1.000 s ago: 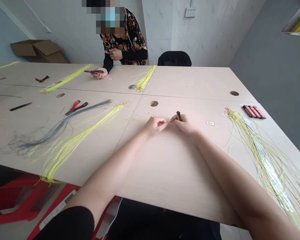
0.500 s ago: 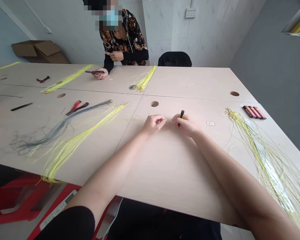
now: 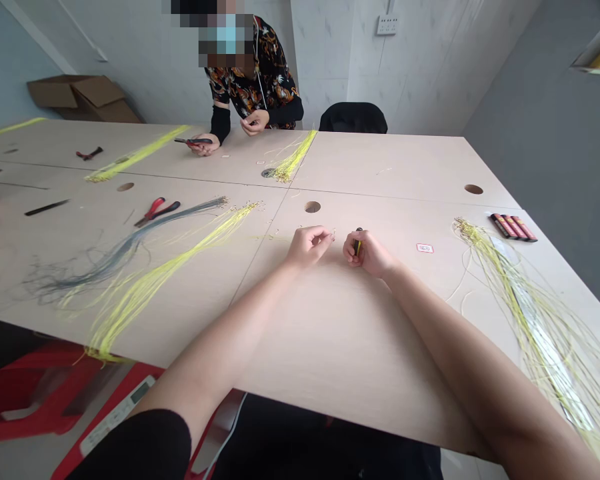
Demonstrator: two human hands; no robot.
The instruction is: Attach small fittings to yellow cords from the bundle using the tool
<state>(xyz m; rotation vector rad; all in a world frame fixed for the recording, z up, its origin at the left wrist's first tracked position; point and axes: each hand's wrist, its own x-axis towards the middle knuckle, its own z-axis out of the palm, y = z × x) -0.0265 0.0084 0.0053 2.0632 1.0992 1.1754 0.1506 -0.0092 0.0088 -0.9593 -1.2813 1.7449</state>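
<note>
My left hand (image 3: 310,245) is pinched around a tiny metal piece (image 3: 333,233) that pokes out at its fingertips. Just to its right, my right hand (image 3: 369,253) is wrapped round a small black and yellow tool (image 3: 357,245). A narrow gap separates the two hands above the table. Left of them lie a bundle of yellow wires (image 3: 180,259) and a bundle of grey wires (image 3: 115,255), with tiny hooks scattered near their far ends. Another yellow-green wire bundle (image 3: 510,287) rests on the right, over a clear strip.
Red-handled pliers (image 3: 156,212) lie behind the grey wires. Four red batteries (image 3: 513,227) and a small label (image 3: 425,248) are at the right. Across the table (image 3: 410,160), a person (image 3: 270,73) holds pliers (image 3: 194,141). A round hole (image 3: 313,207) is beyond my hands.
The tool in my right hand has tilted and sits lower in the fingers. My left hand keeps its pinch. The person opposite has shifted a hand to the right and leaned forward.
</note>
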